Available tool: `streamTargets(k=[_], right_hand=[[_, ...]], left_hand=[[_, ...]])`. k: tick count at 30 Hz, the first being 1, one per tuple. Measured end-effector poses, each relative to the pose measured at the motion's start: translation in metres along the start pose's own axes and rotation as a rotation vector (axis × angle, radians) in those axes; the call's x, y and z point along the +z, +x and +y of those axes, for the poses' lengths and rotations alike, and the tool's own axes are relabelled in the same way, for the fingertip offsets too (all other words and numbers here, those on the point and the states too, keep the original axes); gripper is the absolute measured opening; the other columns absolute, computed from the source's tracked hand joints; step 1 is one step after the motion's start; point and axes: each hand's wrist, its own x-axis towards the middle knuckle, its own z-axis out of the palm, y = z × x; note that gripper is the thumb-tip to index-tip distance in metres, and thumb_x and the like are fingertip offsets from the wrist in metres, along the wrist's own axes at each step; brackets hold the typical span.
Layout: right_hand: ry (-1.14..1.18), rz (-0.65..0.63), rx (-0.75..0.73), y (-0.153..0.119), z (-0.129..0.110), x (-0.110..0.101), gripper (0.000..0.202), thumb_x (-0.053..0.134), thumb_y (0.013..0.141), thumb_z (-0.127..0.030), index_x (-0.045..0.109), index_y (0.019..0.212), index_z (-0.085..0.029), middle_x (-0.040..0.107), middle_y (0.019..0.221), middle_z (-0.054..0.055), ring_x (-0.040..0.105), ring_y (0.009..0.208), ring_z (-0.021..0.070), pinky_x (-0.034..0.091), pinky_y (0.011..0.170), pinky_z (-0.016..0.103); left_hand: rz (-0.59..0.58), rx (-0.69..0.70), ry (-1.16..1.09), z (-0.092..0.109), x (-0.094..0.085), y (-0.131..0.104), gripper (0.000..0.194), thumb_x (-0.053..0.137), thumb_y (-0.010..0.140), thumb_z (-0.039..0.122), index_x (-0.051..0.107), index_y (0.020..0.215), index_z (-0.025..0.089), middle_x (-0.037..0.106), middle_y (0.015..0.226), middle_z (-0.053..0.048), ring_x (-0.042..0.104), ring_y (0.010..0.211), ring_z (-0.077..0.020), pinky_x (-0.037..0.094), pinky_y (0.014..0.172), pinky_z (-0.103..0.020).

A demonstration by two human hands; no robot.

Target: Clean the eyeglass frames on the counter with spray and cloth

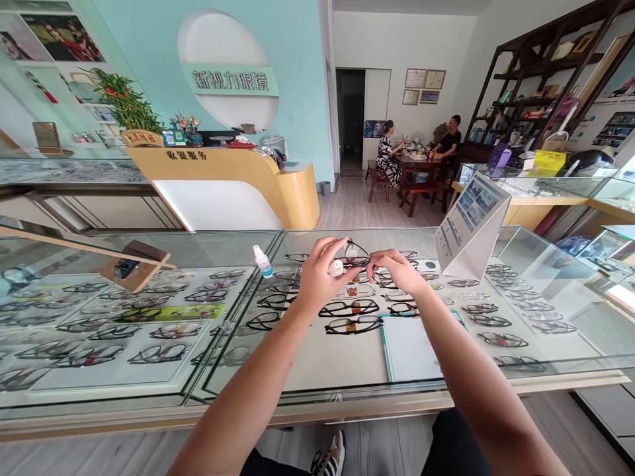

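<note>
A pair of dark-framed glasses (pixel 358 252) is held up above the glass counter, between my two hands. My left hand (pixel 320 274) grips its left side, fingers closed. A small white rounded object (pixel 336 267) also sits in that hand; its kind is hard to make out. My right hand (pixel 393 269) pinches the glasses from the right. To the left of my hands, a small white bottle with a blue label (pixel 262 262) stands on the glass. Below my hands, several glasses (pixel 353 324) lie in rows inside the display case, near a white board with a teal edge (pixel 411 350).
A white desk calendar-like stand (pixel 471 225) stands on the counter at right. A tilted wood-backed mirror (pixel 133 264) is at left. Beyond the counter are a yellow-and-white cashier desk (pixel 297 198) and two people seated at a wooden table (pixel 414 162).
</note>
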Motion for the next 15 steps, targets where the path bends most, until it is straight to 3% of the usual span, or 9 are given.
streamTargets(k=[3, 10, 12, 15], right_hand=[[0.010, -0.003, 0.001, 0.001, 0.003, -0.002, 0.040, 0.053, 0.097, -0.036, 0.072, 0.064, -0.023, 0.071, 0.067, 0.005, 0.061, 0.076, 0.0217, 0.051, 0.088, 0.036], [-0.034, -0.008, -0.003, 0.004, 0.011, -0.005, 0.040, 0.057, 0.098, -0.042, 0.076, 0.070, -0.021, 0.074, 0.068, 0.005, 0.062, 0.073, 0.0216, 0.052, 0.083, 0.036], [-0.104, 0.131, -0.070, 0.004, 0.014, -0.005, 0.041, 0.055, 0.103, -0.047, 0.077, 0.078, -0.021, 0.078, 0.078, 0.006, 0.069, 0.083, 0.0241, 0.054, 0.089, 0.038], [-0.335, 0.525, -0.299, 0.004, 0.020, -0.004, 0.035, 0.055, 0.107, -0.050, 0.077, 0.100, -0.023, 0.081, 0.102, 0.010, 0.073, 0.105, 0.0291, 0.054, 0.100, 0.043]], left_hand=[[-0.014, 0.034, -0.013, 0.001, 0.000, 0.001, 0.066, 0.088, 0.098, 0.051, 0.066, 0.155, 0.027, 0.076, 0.146, -0.015, 0.078, 0.129, -0.0305, 0.068, 0.105, -0.043], [0.024, 0.046, 0.021, -0.003, 0.001, 0.000, 0.063, 0.092, 0.094, 0.051, 0.069, 0.145, 0.024, 0.081, 0.140, -0.015, 0.082, 0.110, -0.0264, 0.068, 0.095, -0.040], [0.051, 0.016, 0.037, -0.004, 0.001, 0.000, 0.063, 0.093, 0.092, 0.053, 0.070, 0.143, 0.023, 0.082, 0.138, -0.016, 0.081, 0.102, -0.0245, 0.067, 0.091, -0.038], [0.166, -0.009, 0.069, -0.005, -0.001, -0.001, 0.062, 0.093, 0.092, 0.051, 0.070, 0.142, 0.021, 0.082, 0.134, -0.015, 0.076, 0.087, -0.0197, 0.065, 0.085, -0.036]])
